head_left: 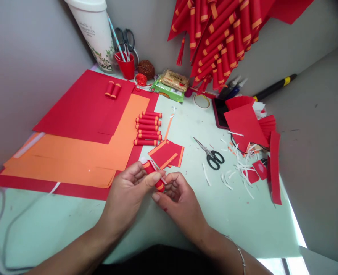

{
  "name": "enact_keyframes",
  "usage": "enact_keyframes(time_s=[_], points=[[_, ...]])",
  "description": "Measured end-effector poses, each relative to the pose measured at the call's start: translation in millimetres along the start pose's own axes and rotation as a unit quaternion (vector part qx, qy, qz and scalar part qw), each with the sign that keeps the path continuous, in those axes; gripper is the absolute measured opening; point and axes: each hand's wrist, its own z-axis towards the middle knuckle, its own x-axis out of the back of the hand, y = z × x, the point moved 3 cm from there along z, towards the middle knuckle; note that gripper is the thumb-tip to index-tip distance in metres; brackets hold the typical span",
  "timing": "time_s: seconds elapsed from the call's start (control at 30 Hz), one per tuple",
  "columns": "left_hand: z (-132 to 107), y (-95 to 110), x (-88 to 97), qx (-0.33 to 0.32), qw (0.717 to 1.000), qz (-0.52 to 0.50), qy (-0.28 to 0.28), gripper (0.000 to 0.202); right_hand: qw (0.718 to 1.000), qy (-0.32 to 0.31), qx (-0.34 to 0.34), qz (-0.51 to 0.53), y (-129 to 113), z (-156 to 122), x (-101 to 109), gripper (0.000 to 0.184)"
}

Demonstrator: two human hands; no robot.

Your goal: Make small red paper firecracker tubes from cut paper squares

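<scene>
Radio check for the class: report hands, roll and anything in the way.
Left hand gripping red-and-orange roll. Right hand by its near end. Orange-edged cards just beyond; scissors off to the right, untouched.

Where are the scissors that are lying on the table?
In the head view, the scissors lie right of centre, beyond the right hand and to the right of the orange-edged red papers.
</scene>
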Motion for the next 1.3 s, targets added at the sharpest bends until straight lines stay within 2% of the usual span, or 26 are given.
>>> enact_keyframes(time_s=[0.27, 0.53, 0.8, 0.9, 1.07, 1.3], points=[[-1, -2, -1.2, 0.001, 1.000, 0.004, 0.002, 0.021, 1.000, 0.006, -0.010, 0.021, 1, 0, 0, 0.028], [-1, -1, -0.8, 0.007, 1.000, 0.018, 0.015, 0.013, 0.999, 0.002, -0.023, 0.049, -3, -3, 0, 0.020], [-3, 2, -4.0, -0.008, 1.000, 0.009, 0.003, 0.011, 0.998, -0.013, -0.020, 0.053, -2, -9, 0, 0.017], [-3, 1, -3.9, -0.006, 1.000, -0.005, -0.020, 0.011, 0.997, -0.027, -0.017, 0.071, -5, -9, 1, 0.019], [-5, 2, -3.5, -0.020, 0.997, -0.042, -0.067, 0.022, 0.993, -0.037, -0.023, 0.109, -11, -6, 3, 0.024], [-3, 2, -2.8, -0.031, 0.993, -0.037, -0.111, 0.015, 0.989, -0.051, -0.047, 0.130, -7, -1, 4, 0.027]])
